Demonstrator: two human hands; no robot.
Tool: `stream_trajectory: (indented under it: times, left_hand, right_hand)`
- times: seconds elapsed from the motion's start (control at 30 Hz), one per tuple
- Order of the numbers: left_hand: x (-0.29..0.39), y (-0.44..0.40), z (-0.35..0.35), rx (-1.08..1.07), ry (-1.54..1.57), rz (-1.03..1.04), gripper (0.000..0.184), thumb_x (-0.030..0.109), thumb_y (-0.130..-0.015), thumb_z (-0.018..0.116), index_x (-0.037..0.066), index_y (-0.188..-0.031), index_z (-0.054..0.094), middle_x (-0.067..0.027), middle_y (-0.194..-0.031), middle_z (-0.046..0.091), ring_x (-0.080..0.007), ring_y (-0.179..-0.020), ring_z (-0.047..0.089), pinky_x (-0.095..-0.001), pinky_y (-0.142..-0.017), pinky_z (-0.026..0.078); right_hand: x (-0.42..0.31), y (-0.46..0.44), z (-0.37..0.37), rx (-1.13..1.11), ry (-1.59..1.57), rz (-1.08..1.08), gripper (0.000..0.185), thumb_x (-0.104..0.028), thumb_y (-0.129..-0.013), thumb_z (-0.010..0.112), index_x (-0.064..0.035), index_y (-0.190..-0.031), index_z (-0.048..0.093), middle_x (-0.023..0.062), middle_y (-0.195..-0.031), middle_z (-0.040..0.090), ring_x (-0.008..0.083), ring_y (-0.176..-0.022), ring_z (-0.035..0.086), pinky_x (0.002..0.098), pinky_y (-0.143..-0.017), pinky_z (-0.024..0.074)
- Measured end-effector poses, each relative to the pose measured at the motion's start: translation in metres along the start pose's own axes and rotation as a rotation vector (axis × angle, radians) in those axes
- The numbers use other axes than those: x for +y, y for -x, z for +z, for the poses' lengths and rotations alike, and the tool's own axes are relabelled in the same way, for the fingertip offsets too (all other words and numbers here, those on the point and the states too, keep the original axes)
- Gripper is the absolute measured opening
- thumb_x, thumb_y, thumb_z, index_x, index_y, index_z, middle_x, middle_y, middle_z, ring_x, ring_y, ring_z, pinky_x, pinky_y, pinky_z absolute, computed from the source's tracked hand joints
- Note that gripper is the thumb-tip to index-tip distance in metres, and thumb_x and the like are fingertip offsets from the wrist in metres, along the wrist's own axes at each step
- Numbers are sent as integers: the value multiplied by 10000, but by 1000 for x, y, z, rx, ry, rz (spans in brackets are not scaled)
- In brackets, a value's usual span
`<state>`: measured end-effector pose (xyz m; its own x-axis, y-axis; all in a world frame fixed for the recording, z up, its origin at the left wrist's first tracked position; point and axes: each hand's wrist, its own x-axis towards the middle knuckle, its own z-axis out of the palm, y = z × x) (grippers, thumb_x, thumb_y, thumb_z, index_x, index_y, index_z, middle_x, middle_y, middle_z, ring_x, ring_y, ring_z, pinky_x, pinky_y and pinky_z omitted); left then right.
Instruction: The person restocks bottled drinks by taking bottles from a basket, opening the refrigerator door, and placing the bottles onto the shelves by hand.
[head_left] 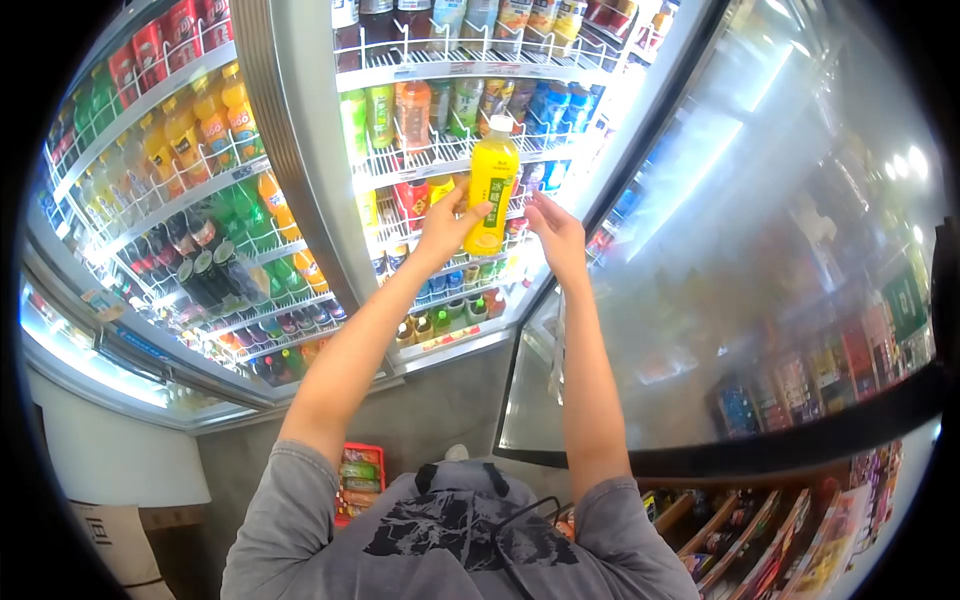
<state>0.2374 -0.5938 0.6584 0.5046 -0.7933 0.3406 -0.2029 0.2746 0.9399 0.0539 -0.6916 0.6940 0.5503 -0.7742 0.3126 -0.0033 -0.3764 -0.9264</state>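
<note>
A yellow bottle (493, 190) with a white cap and a green label stands upright in front of the open cooler. Wrapped round its left side is my left hand (447, 225), thumb across the front. Just right of the bottle, my right hand (556, 232) is raised with its fingers apart, holding nothing. Behind them, wire-fronted shelves (450, 170) bear rows of bottled drinks.
The fogged glass door (700, 270) stands open at the right. More drinks fill the cooler section (180, 180) at left. A red basket (380, 455) with packets sits on the grey floor (430, 400). Snack racks (740, 540) are at lower right.
</note>
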Motion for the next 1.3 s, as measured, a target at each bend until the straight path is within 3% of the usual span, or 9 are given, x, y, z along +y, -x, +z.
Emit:
stream_trajectory:
  times: [0.27,0.43,0.5,0.73,0.8,0.97,1.03,1.23,1.3]
  left_hand:
    - [-27,-8,13,38,-91,-30,645,315,-902,690,-7,-1399,434,-175,-1213,625,-251,-1116,605,-348,-935,481]
    - [-53,-1,6,-6,-78,-103,661,269,-901,693,-29,-1396,373,-189,-1230,610,-266,-1117,608,-359,-937,490]
    - [-64,6,4,-13,-216,-162,640,253,-895,696,-34,-1379,389,-195,-1237,606,-276,-1128,609,-361,-939,492]
    - [-119,6,-29,18,-86,-207,662,269,-875,712,-8,-1383,391,-213,-1239,607,-301,-1108,628,-363,-891,510]
    - [-115,3,-43,22,-287,-249,679,274,-867,718,-1,-1391,386,-229,-1248,601,-317,-1077,642,-375,-873,514]
    - [-134,-8,-69,85,-295,-310,664,268,-864,718,7,-1389,405,-241,-1238,607,-330,-1107,625,-400,-853,518]
    - [-162,-14,-79,135,-314,-83,623,231,-862,718,2,-1369,437,-238,-1261,572,-321,-1150,594,-381,-855,536]
    - [-170,-15,-86,206,-360,-112,626,177,-845,727,20,-1384,449,-198,-1166,488,-330,-1145,523,-370,-897,552]
    - [-176,-10,-84,205,-529,-198,639,197,-842,735,35,-1392,452,-197,-1184,486,-328,-1140,530,-389,-922,522]
  right_hand:
    - [50,-49,28,-197,-186,-62,494,-109,-886,693,30,-1334,538,139,-1190,673,199,-1093,647,317,-890,534]
    - [66,-40,34,-284,37,33,479,-14,-895,641,-13,-1359,526,108,-1152,685,157,-1055,641,295,-887,510]
    - [72,-38,40,-293,-14,12,515,-27,-884,646,-43,-1380,509,120,-1107,704,171,-1024,662,304,-874,514]
    - [96,-52,83,-389,115,6,690,-67,-828,659,-72,-1463,389,180,-1086,702,275,-996,691,354,-846,524]
    - [101,-58,99,-387,133,-6,677,-69,-830,666,-76,-1454,402,158,-1090,707,266,-1025,685,351,-860,522]
    - [99,-78,131,-428,160,26,698,-78,-817,686,-72,-1449,391,150,-1114,703,272,-1052,678,357,-874,521]
    - [90,-85,140,-449,148,81,708,-102,-793,700,-13,-1422,387,188,-1057,699,293,-1030,678,375,-866,518]
    - [119,-104,155,-539,4,82,751,-49,-776,731,-7,-1411,334,199,-1243,610,281,-1121,639,349,-920,525]
    - [128,-100,158,-535,41,28,795,-95,-793,732,-37,-1461,305,162,-1075,704,250,-1029,681,364,-864,530]
